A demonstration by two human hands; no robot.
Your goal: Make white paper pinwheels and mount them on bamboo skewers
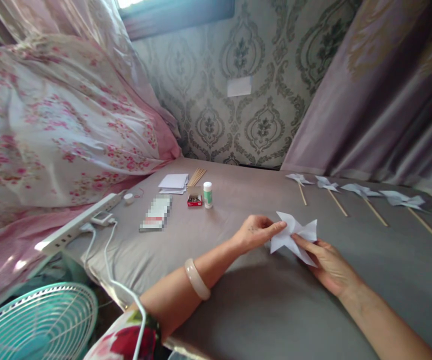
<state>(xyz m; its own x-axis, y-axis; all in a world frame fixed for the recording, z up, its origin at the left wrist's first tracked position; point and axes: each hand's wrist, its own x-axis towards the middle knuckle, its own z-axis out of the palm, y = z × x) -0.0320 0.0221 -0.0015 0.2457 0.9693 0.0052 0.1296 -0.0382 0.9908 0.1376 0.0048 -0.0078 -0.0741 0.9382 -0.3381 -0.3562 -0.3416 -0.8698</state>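
Observation:
A white paper pinwheel [291, 242] without a stick is held up between both hands, over the grey cloth. My left hand [258, 233], with a pale bangle on its wrist, pinches the pinwheel's left blade between thumb and fingers. My right hand [328, 262] grips it from the right; a finger or thumb presses near the centre and the other fingers are partly hidden behind the paper. Farther off stand a glue stick [207, 195] and a small red box [194, 201] of small metallic pieces.
Several finished pinwheels on sticks [364, 191] lie at the right. Toward the back are a stack of white paper [173, 183] and wooden sticks [197, 176]. At left are a pixelated flat object [156, 213], a power strip [76, 225] with cables and a turquoise fan [39, 322].

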